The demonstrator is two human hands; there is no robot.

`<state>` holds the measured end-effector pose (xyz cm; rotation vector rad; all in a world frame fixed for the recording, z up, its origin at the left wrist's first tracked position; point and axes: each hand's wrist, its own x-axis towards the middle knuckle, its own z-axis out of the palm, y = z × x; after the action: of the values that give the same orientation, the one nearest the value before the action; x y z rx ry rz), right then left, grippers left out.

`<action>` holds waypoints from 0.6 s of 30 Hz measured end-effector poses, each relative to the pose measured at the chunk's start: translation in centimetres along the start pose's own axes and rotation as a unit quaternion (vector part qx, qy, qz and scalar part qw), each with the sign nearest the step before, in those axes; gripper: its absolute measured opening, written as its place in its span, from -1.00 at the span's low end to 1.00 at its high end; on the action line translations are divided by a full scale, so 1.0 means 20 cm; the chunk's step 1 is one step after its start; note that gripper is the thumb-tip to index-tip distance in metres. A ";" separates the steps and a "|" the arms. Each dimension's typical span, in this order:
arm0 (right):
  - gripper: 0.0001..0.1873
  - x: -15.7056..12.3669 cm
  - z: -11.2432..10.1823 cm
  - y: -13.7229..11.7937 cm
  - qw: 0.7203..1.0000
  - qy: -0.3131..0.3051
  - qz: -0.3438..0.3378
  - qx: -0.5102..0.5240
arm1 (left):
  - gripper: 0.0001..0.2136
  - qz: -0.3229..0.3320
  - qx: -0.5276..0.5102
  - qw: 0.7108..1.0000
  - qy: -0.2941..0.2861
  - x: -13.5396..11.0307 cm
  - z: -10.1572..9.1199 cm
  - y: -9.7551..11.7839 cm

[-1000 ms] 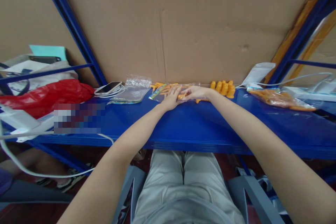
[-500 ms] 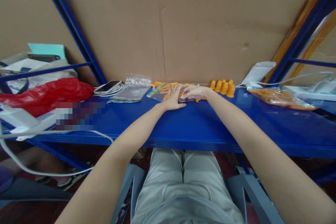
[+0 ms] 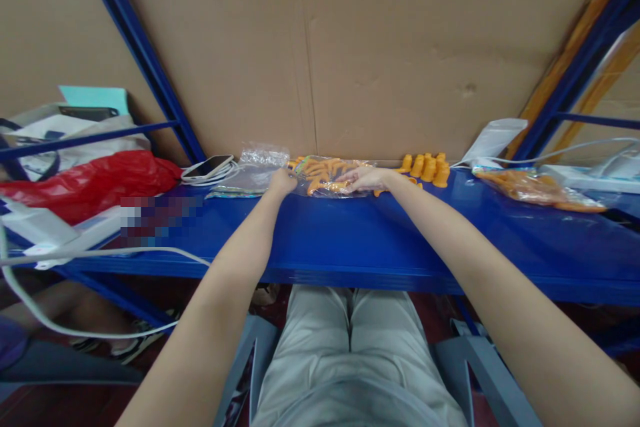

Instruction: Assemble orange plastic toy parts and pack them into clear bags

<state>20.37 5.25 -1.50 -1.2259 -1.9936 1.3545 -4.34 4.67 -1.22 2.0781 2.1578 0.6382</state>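
A clear plastic bag (image 3: 327, 191) of orange curved pieces (image 3: 320, 167) lies on the blue shelf in front of me. My left hand (image 3: 284, 180) is closed at the bag's left end, beside a stack of flat clear bags (image 3: 245, 181). At the opposite end, my right hand (image 3: 367, 178) rests with bent fingers against the plastic and the pieces; its grip is partly hidden. Loose orange pieces (image 3: 379, 191) lie under and beside my right wrist. Several orange cup-shaped parts (image 3: 430, 169) stand to the right of that hand.
A phone (image 3: 213, 165) lies on a coiled white cable at left, near a red plastic bag (image 3: 100, 180) and a white power strip (image 3: 95, 230). Another bag of orange pieces (image 3: 535, 188) lies at right. Cardboard (image 3: 390, 47) backs the blue shelf (image 3: 340, 240).
My left hand has moved left from on top of the orange pieces to the bag's left end and closed there. More of the bag shows. My right hand has shifted only slightly.
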 end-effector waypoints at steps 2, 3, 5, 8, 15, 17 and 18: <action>-0.55 0.01 0.00 0.00 1.000 0.006 -0.004 -0.005 | -0.62 -0.029 0.003 1.000 -0.010 -0.01 0.00 -0.01; -0.55 0.02 -0.01 0.01 1.000 0.007 -0.006 -0.005 | -0.61 -0.034 -0.003 0.999 -0.014 -0.01 0.01 -0.01; -0.57 0.02 0.00 0.01 1.000 0.005 -0.011 -0.005 | -0.59 -0.042 -0.015 0.999 -0.015 0.00 0.01 -0.02; -0.59 0.03 0.01 0.00 1.000 0.010 -0.020 0.003 | -0.60 -0.051 -0.019 0.998 -0.019 0.01 0.02 -0.02; -0.70 0.04 0.08 -0.04 0.998 0.042 -0.026 0.045 | -0.63 -0.034 -0.015 0.999 -0.005 0.01 0.02 -0.03; -0.68 0.04 0.09 -0.05 0.998 0.040 -0.023 0.047 | -0.63 -0.026 -0.005 1.000 -0.002 0.01 0.02 -0.03; -0.65 0.04 0.09 -0.05 0.998 0.034 -0.022 0.044 | -0.64 -0.023 0.005 1.000 -0.003 0.01 0.02 -0.03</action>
<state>18.32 4.88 -1.47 -1.1665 -1.8820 1.3463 -4.84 5.00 -1.72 2.0256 2.2024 0.6170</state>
